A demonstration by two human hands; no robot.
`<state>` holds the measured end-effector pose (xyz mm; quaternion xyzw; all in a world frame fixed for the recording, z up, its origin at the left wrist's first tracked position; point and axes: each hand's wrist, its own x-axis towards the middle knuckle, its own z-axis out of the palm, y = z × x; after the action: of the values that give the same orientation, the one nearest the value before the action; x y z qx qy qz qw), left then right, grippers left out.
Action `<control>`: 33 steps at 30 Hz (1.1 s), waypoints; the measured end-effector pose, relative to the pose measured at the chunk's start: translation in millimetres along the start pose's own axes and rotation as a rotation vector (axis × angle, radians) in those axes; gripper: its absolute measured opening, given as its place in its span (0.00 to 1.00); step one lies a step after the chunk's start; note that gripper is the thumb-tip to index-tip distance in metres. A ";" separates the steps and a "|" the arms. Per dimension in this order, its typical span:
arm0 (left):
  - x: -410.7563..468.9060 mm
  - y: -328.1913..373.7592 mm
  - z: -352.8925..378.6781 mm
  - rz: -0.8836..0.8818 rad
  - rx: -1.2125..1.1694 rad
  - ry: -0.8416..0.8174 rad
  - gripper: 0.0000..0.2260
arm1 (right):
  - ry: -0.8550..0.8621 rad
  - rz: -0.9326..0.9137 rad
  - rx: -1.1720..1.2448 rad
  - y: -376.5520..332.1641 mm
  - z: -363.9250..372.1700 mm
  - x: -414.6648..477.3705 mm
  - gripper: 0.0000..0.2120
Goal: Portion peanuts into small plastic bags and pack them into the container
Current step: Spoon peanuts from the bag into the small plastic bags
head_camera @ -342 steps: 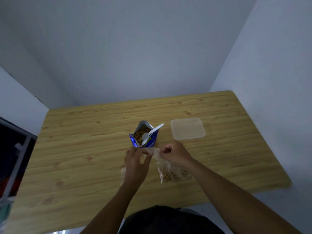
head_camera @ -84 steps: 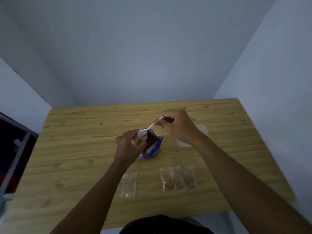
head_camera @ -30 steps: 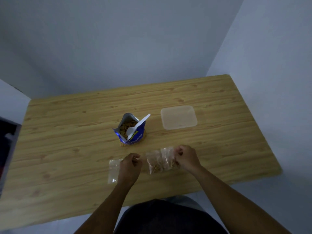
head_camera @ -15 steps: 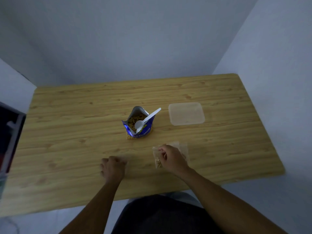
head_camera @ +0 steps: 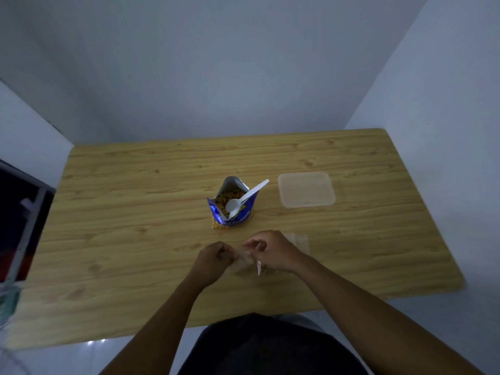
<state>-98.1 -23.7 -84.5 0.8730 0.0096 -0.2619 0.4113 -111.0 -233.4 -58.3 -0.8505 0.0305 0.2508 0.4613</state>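
Note:
A blue peanut bag (head_camera: 234,212) stands open mid-table with a white plastic spoon (head_camera: 247,197) resting in its mouth. To its right lies a clear plastic container (head_camera: 307,188). Near the front edge, my left hand (head_camera: 213,259) and my right hand (head_camera: 270,250) pinch a small clear plastic bag (head_camera: 244,262) between them, stretched just above the wood. Some peanuts show under my right hand. The corner of another small bag (head_camera: 299,240) peeks out behind my right wrist; the rest of the filled bags is hidden.
The wooden table (head_camera: 135,212) sits in a corner, with walls behind and to the right. A dark shelf or frame (head_camera: 19,226) stands past the table's left edge. My dark-clothed lap is below the front edge.
My left hand has come in from the left with the small bag and met my right hand, which lifted off the filled bags. Both now hold one small bag together.

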 end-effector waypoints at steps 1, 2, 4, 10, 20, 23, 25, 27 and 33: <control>-0.3 4.0 -1.2 -0.001 -0.018 0.003 0.11 | 0.001 -0.005 -0.001 0.1 -3.3 0.1 0.10; -0.5 7.3 -1.7 0.004 -0.052 0.005 0.11 | 0.004 -0.006 -0.005 0.3 -6.3 0.2 0.09; -1.8 14.2 -3.4 0.006 -0.115 -0.002 0.09 | 0.018 -0.001 -0.011 0.7 -10.6 0.2 0.08; -1.5 23.2 -4.6 0.027 -0.188 -0.030 0.02 | 0.058 -0.015 -0.034 -3.8 -13.1 -3.4 0.07; -0.7 9.4 8.2 0.202 0.187 0.330 0.12 | 0.200 0.061 -0.131 -10.8 -14.8 -6.8 0.06; -2.0 12.4 12.1 0.252 0.168 0.180 0.10 | 0.252 0.086 -0.176 -10.5 -14.1 -6.2 0.05; -7.0 21.2 15.9 0.237 0.027 0.028 0.12 | 0.254 0.064 -0.149 -13.3 -12.0 -6.4 0.06; -10.5 30.2 18.9 0.195 -0.104 -0.037 0.14 | 0.231 0.037 -0.084 -15.7 -9.5 -6.8 0.07; -9.5 33.1 16.5 0.247 -0.079 -0.056 0.13 | 0.191 0.071 0.070 -14.0 -11.0 -8.8 0.04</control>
<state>-106.1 -55.6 -65.1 0.8430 -0.0994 -0.2330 0.4745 -110.4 -235.7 -38.6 -0.8522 0.1132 0.1836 0.4767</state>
